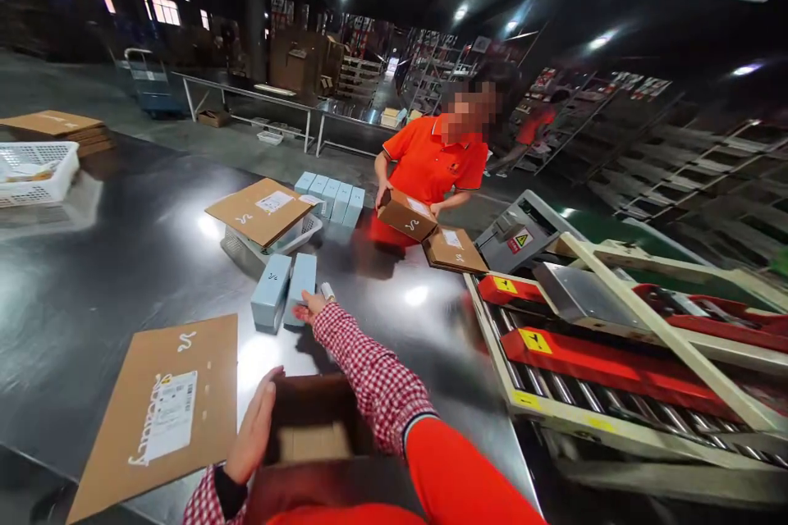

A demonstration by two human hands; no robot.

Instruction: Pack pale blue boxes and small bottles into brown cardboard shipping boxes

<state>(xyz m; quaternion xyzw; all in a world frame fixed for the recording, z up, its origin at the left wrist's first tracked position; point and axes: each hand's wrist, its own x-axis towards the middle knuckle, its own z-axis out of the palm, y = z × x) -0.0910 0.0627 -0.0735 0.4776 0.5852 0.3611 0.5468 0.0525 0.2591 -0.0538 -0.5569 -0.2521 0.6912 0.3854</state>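
Note:
Two light blue boxes stand side by side on the metal table. My right hand (313, 307) is at the right-hand light blue box (304, 272), its fingers closed against the near side. The left-hand light blue box (271, 291) is close beside it. A small white object (327, 292) lies by my right hand; its kind is unclear. Directly before me is an open cardboard box (313, 398) with a paler brown bottom, partly covered by my right arm. My left hand (254, 431) lies along its left wall, fingers stretched out.
A flat labelled carton (213, 377) lies left on the metal table (153, 246). Farther back are another flat carton (262, 209) on a white basket and several blue boxes (332, 197). Opposite, a co-worker (434, 156) holds a carton (406, 215). A roller conveyor (591, 394) runs along the right.

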